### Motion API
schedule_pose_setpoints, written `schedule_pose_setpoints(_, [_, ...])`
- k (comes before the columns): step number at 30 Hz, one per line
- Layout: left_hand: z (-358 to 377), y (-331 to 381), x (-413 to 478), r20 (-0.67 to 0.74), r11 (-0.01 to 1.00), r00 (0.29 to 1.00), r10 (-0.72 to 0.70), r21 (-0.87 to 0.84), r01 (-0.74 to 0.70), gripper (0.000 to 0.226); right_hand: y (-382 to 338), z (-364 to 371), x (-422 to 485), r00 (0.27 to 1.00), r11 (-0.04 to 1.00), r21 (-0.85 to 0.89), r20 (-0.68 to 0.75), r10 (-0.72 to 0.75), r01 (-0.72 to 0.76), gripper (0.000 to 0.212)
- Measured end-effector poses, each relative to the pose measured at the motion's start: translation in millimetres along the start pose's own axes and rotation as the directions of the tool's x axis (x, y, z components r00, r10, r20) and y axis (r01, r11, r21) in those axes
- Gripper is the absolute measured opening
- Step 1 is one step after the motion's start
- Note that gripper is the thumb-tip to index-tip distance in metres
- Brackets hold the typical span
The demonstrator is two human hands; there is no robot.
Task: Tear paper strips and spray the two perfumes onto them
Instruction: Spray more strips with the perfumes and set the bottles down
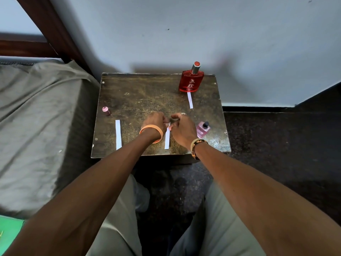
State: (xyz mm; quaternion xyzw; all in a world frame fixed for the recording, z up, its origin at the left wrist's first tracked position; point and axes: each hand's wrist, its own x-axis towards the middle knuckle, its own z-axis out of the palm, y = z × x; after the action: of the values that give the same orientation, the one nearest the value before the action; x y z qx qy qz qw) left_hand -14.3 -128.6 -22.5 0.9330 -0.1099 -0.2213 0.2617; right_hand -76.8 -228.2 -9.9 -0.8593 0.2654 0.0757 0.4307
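Step, as I read it: tearing. Left hand (155, 124) and right hand (182, 130) meet mid-counter (140, 97), fingers curled, both pinching the far end of the mid strip (167, 140), which runs toward the near edge. Left strip (118, 134) lies loose. Far strip (190, 100) sits at the foot of the red bottle (191, 82). Pink bottle (202, 129) is just beside the right hand, nozzle bare; pink cap (105, 110) well apart, left. Next, likely: free the strip, then spray. Counter dark, scuffed. Bed (36, 117) left, pale wall behind, dark floor.

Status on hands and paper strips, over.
Left hand and right hand both pinch middle strip at its top end. Left strip and back strip lie flat. Red bottle, pink bottle standing, not held; nothing blocking.
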Motion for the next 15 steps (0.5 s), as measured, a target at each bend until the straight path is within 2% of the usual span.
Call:
schedule_pose_setpoints(5, [2,2,-5,-0.033,0.999,0.999,-0.008,-0.035,0.007,0.008,1,-4,-2,1.000,1.000,0.011,-0.017,-0.014,0.014,0.031])
schedule_pose_setpoints(9, [-10,-1,-12,0.007,0.949,1.000,-0.022,-0.313,0.023,0.011,-3,-10,-8,0.998,0.997,0.059,-0.041,-0.041,0.043,0.039])
schedule_pose_setpoints(12, [-33,4,-24,0.053,0.859,0.997,-0.048,-0.507,0.068,0.019,-15,-18,-15,0.999,0.990,0.135,-0.002,-0.048,0.048,0.024])
schedule_pose_setpoints(15, [-61,20,-39,0.046,0.803,0.997,-0.060,-0.591,0.075,0.015,-36,-31,-30,0.998,0.970,0.235,-0.032,-0.051,0.057,0.016])
